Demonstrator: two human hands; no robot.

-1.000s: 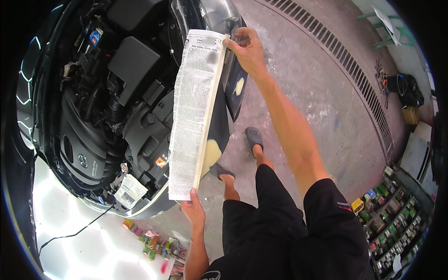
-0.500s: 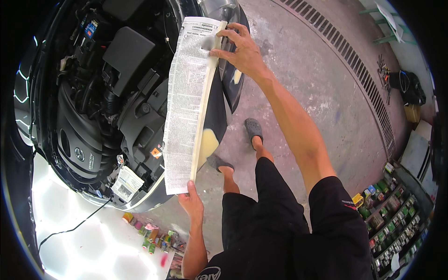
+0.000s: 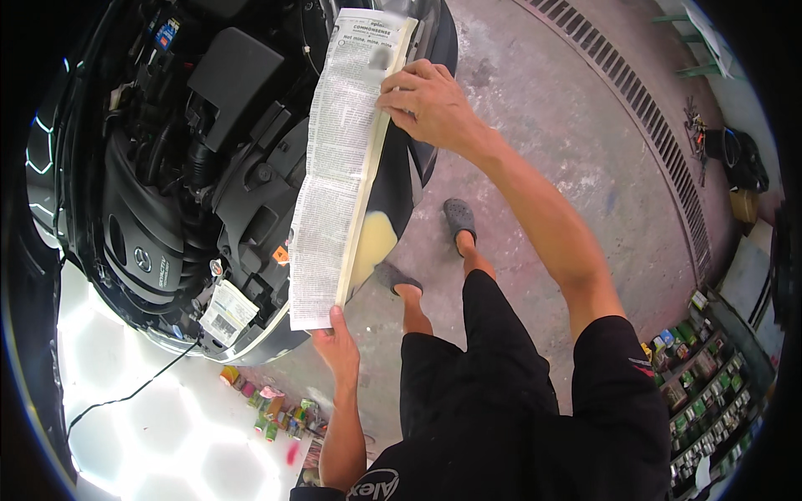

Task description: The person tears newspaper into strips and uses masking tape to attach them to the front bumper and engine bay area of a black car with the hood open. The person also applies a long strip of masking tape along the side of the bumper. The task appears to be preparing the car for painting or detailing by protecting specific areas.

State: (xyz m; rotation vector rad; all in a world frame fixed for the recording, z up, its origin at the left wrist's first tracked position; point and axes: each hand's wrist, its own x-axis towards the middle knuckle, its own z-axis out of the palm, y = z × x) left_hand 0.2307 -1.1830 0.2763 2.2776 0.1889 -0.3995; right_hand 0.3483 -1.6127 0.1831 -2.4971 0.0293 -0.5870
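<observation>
A long strip of newspaper point(image 3: 330, 192), edged along its right side with cream masking tape point(image 3: 365, 196), hangs between my hands over the front corner of a dark car. My left hand point(image 3: 337, 344) pinches its lower end, the thumb on the taped corner. Higher up, my right hand point(image 3: 433, 107) has its fingers bent over the taped edge, a little below the top end. Beside the paper's lower right side shows a cream-yellow patch point(image 3: 378, 242) on the car's dark body panel. The paper hides part of the panel and engine bay edge.
The open engine bay point(image 3: 175, 184) lies to the left, with a small booklet point(image 3: 229, 313) at its front edge. A floor drain grate point(image 3: 635, 108) curves along the right. Racks of cans point(image 3: 702, 392) stand lower right; more cans point(image 3: 276, 413) sit lower left.
My right hand has slid down along the taped edge, its fingers now bunched closer together. My left hand keeps its hold on the lower end. The whole view has shifted slightly.
</observation>
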